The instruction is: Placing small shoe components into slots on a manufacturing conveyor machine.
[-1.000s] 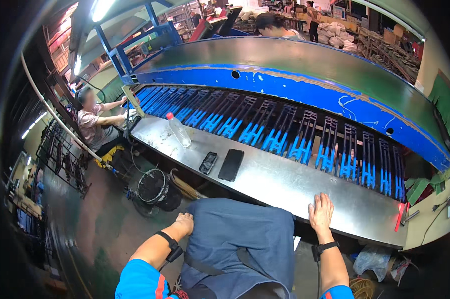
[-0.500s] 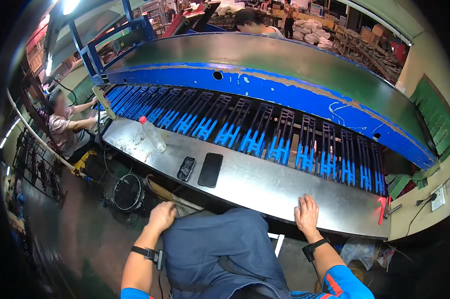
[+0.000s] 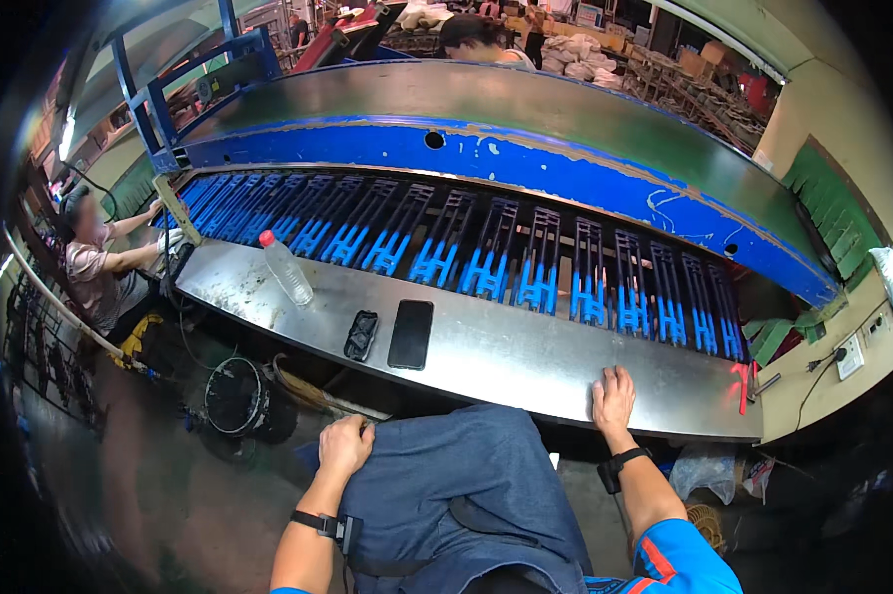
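My left hand (image 3: 345,444) rests on my left knee in dark blue trousers (image 3: 466,455), its fingers curled in and nothing seen in them. My right hand (image 3: 614,399) lies on the front edge of a metal counter (image 3: 525,371), fingers stretched out and holding nothing. Left of it on the counter are a black phone (image 3: 411,335) and a small black crinkled item (image 3: 361,336). A clear plastic bottle (image 3: 287,269) with a red cap stands farther left. Behind the counter hangs a long row of dark forked parts with bright blue ends (image 3: 486,272).
A blue machine frame (image 3: 525,158) with a broad top runs behind the row. At the left a co-worker (image 3: 100,257) reaches toward the row's end. A dark bucket (image 3: 236,396) stands on the floor at left. A wall socket (image 3: 849,356) and red-handled tool (image 3: 744,388) are at right.
My left hand has moved right, from beside my knee onto it. My right hand stays at the counter's edge. The whole view has shifted slightly.
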A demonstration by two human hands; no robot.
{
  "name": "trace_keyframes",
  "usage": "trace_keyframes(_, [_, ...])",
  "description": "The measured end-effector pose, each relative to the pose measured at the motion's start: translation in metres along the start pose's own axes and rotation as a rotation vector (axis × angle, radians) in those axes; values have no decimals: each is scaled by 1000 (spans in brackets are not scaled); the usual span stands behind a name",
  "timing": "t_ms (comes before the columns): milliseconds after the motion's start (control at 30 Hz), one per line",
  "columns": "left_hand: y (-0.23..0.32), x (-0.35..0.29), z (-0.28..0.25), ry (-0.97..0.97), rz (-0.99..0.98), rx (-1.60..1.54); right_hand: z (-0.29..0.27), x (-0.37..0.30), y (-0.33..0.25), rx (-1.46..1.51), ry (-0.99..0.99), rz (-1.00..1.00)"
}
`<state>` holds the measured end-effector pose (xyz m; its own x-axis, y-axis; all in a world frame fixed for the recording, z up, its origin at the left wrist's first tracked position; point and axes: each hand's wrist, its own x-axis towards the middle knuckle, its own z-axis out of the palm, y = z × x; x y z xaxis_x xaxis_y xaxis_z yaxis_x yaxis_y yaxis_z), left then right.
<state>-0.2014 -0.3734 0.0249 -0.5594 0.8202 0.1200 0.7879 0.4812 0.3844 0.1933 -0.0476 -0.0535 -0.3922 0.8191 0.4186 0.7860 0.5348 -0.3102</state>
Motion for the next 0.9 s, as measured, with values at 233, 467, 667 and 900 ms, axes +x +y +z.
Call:
trace_keyframes(233, [-5,2,-4,-22,-45,-37,10,-2,2,-83,74,64])
trace_keyframes(467, [3,6,-3,-47,-65,-58,6,-2,4,-79,45,109])
trace_keyframes(667, [1,-1,-8,-13,-63,-34,8,0,-2,-59,53,85])
trace_keyframes(900, [0,0,-2,1,-63,-11,9,-2,7,-92,50,106])
